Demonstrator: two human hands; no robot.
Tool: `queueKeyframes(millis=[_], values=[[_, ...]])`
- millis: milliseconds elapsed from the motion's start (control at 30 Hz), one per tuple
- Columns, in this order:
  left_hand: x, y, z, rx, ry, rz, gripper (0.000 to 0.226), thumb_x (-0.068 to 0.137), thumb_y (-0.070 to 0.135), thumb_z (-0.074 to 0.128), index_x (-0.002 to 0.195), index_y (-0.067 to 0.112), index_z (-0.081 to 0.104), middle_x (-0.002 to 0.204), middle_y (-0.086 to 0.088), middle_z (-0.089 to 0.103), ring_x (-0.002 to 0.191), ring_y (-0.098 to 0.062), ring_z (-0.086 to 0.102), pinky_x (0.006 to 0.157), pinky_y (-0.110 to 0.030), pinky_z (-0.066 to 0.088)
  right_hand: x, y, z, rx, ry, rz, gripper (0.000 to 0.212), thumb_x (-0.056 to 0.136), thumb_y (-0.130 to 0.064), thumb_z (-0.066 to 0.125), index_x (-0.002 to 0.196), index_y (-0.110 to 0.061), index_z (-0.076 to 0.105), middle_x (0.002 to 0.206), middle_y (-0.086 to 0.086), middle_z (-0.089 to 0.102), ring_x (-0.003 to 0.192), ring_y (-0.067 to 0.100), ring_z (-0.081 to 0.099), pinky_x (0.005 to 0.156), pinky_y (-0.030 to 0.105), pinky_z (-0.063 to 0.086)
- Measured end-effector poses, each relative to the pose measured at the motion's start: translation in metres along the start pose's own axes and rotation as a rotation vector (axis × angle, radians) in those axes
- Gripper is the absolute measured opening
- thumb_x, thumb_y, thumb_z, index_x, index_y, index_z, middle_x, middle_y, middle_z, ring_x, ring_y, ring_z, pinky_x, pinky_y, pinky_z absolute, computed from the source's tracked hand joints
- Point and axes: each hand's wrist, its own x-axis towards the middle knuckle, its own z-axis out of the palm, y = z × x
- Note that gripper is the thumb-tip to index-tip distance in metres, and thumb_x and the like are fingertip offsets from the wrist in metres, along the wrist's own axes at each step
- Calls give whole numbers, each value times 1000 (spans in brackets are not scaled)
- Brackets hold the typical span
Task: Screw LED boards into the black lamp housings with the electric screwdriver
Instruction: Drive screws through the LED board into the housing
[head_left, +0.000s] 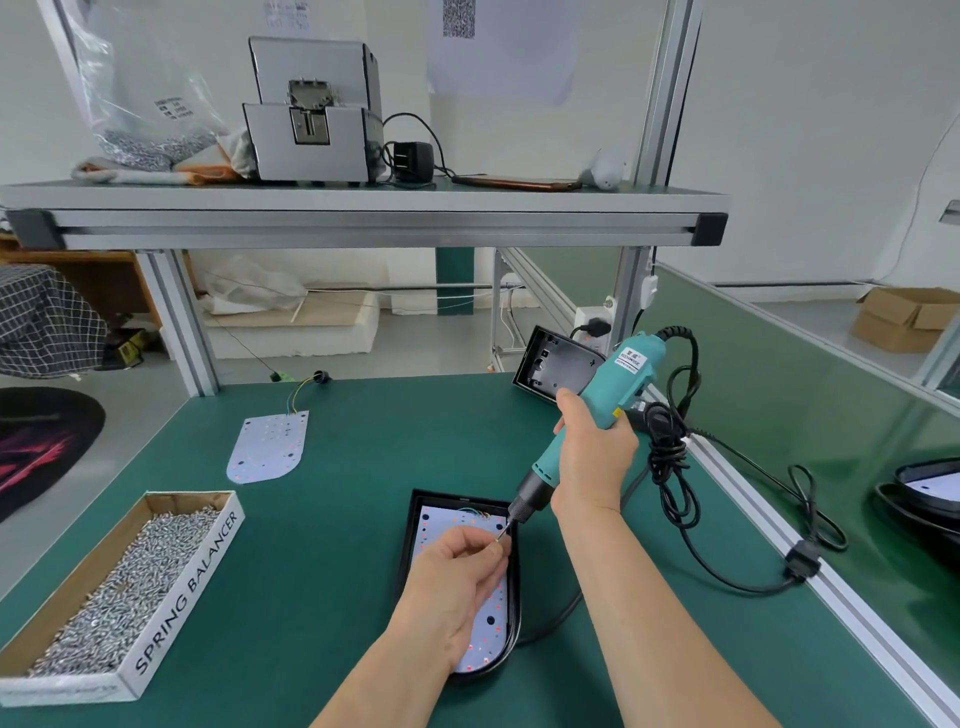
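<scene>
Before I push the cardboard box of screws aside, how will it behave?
The cardboard box is probably heavy for its size, since screws cover its whole bottom. Being low and wide, it should slide rather than tip. With no lid, screws could spill if tilted.

1. We see a black lamp housing (410, 540) lying flat on the green surface, with a white, dotted LED board (493, 623) seated inside it.
2. Over that housing's far right corner the teal electric screwdriver (618, 384) tilts bit-down, a small screw (500, 538) at its tip.
3. Far left of that housing we find a loose LED board (267, 447) lying flat, wires at its far end.
4. Beyond that housing, an empty housing (550, 364) stands tilted.
</scene>
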Motion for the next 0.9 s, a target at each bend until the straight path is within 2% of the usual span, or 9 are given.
queueKeyframes(millis=[133,267,367,467,567,733,900], values=[[0,0,-1,23,-26,-7,14,95,-12,55,86,-3,62,86,-15,74,89,-21,72,90,-30,53,2,-3,-5,62,-168,13,25,69,-27,75,71,-18,51,55,-6,53,48,6,47,47,18,41],[0,2,-1,46,-59,-13,13,95,-9,56,86,-2,64,88,-15,75,87,-19,73,82,-24,55,1,-5,-3,54,-296,-53,23,73,-25,76,71,-16,54,57,-3,52,50,8,47,48,17,41],[-1,3,-1,40,-56,-19,19,96,-10,54,82,-1,64,89,-17,75,91,-23,71,83,-26,54,-2,-5,1,40,-347,-65,23,76,-23,76,72,-16,54,57,-2,51,51,9,46,49,18,41],[-2,4,-3,40,-52,-28,22,96,-10,53,80,-2,64,89,-18,75,95,-25,70,86,-29,53,-3,-3,3,24,-311,-40,23,79,-21,76,73,-15,54,56,-2,52,49,9,46,48,18,41],[-4,3,-1,64,-44,-2,21,95,-12,53,80,-2,63,91,-17,75,96,-24,70,92,-30,52,-2,1,4,-25,-200,-15,24,81,-20,76,73,-15,54,54,-4,52,48,9,45,49,21,40],[-5,-1,1,89,-27,49,24,94,-13,55,75,0,64,91,-17,72,94,-23,67,98,-32,50,-6,1,1,-23,-127,-46,17,72,-28,75,80,-18,63,55,-4,61,52,7,56,52,17,44],[-5,0,2,90,-18,39,21,91,-11,61,78,2,71,88,-15,72,85,-22,69,85,-27,52,-7,-3,-3,-4,-110,-79,17,73,-27,74,78,-16,61,53,-5,58,51,8,53,51,18,43]])
